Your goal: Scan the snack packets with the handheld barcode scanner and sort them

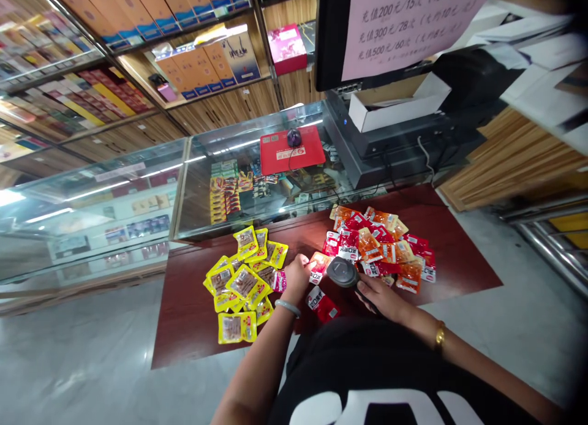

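My right hand (379, 295) is wrapped round the handle of a black handheld barcode scanner (342, 272), its head pointing left and away from me. My left hand (298, 273) pinches the edge of a red and white snack packet (318, 264) right beside the scanner's head. Below that, a red packet with a white label (323, 304) lies on the dark red wooden board (184, 315). Left of my left hand is a loose heap of yellow snack packets (248, 282), with a pink packet (278, 281) at its edge. Right of the scanner spreads a pile of red and orange packets (372, 244).
Behind the board stands a glass display counter (202, 198) with a red mouse pad (275, 158) and a mouse (294, 138) on top. A monitor (331, 39) with a pink paper notice, a cash drawer (367, 140) and a white open box (399, 106) are at the right. Stocked shelves (174, 97) line the back.
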`<state>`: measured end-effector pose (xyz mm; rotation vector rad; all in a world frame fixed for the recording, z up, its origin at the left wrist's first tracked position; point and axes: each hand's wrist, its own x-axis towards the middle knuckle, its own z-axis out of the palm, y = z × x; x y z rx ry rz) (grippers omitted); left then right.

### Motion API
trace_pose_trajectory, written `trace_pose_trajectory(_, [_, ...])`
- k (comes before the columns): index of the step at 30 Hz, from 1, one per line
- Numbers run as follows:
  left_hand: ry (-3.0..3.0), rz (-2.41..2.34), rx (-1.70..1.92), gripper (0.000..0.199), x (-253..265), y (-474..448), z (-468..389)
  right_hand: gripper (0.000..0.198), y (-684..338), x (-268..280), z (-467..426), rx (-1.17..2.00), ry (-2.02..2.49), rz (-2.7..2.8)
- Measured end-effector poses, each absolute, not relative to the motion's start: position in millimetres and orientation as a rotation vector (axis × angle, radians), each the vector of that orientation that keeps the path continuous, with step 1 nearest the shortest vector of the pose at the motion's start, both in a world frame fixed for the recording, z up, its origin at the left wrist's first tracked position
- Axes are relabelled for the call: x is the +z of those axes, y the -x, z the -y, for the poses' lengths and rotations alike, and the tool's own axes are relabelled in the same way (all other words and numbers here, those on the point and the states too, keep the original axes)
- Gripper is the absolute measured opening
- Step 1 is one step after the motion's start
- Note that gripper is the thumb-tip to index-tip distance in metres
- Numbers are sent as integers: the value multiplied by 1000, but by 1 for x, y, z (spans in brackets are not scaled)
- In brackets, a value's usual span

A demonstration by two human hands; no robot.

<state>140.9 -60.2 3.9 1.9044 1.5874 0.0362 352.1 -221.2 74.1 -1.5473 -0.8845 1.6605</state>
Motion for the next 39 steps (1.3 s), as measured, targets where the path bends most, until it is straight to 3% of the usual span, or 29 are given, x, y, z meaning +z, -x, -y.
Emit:
trace_pose_trajectory(5, [-1464,-1546,236,19,-3,-168,56,47,-357,73,224,1601,1567,913])
trace_pose_trajectory(10, [-1031,-1054,404,36,4,-207,52,52,-359,75,226,1557,1596,849])
trace_pose_trajectory(13, [-1376,-1036,267,36,12,-193,55,52,-359,76,225,1566,1566,858])
trace_pose_trajectory(18, [-2358,-854,-315,42,13,-134,87,48,-357,70,225,1594,1546,892])
trace_pose_trajectory(21, [-2544,-749,-432,30,8,-120,106,48,-356,68,224,1601,1554,878])
trace_pose_trajectory(25, [-2385,-1016,-513,20,3,-124,104,49,-357,70,223,1604,1535,921])
trace_pose_trajectory(30, [-1929,-1471,-256,35,0,-131,81,49,-362,75,225,1561,1553,947])
trace_pose_trajectory(39, [-1806,-1441,-23,23,-1,-144,74,48,-361,70,229,1583,1565,908])
